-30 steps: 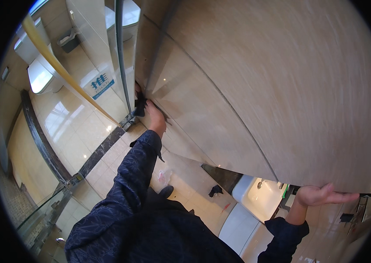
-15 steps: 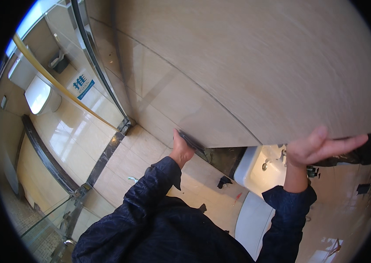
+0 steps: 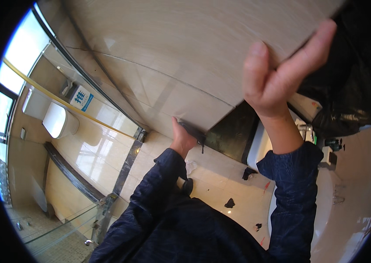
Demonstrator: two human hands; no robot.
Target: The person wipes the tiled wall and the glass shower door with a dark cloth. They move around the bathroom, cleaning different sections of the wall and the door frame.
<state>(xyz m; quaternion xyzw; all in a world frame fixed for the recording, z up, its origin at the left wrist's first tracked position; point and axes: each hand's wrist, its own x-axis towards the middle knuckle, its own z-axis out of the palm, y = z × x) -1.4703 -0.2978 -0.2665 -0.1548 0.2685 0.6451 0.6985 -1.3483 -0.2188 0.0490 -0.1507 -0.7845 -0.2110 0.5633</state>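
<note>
My left hand [image 3: 182, 139] is closed around a dark flat object [image 3: 193, 130] with a short cord hanging from it. I cannot make out its exact kind. That hand is low against the beige tiled wall [image 3: 163, 83], near its lower edge. Raised in front of the wall's right edge, my right hand [image 3: 275, 85] has its thumb and fingers spread and nothing visible in it. Whether it touches the wall I cannot tell. Black plastic-like sheeting [image 3: 351, 70] hangs just beyond its fingers.
A dark stone counter [image 3: 233, 133] and a white sink [image 3: 259, 147] are partly behind my right forearm. Dark scraps [image 3: 229, 203] lie on the floor. A bathtub [image 3: 325, 197] stands at right. At left are a glass door with a yellow edge [image 3: 84, 119], a toilet [image 3: 58, 120] and a dark curved sill [image 3: 69, 173].
My right hand has risen and moved left to the wall's right edge. The view has turned, showing more counter and black sheeting. My left hand keeps hold of the dark flat object.
</note>
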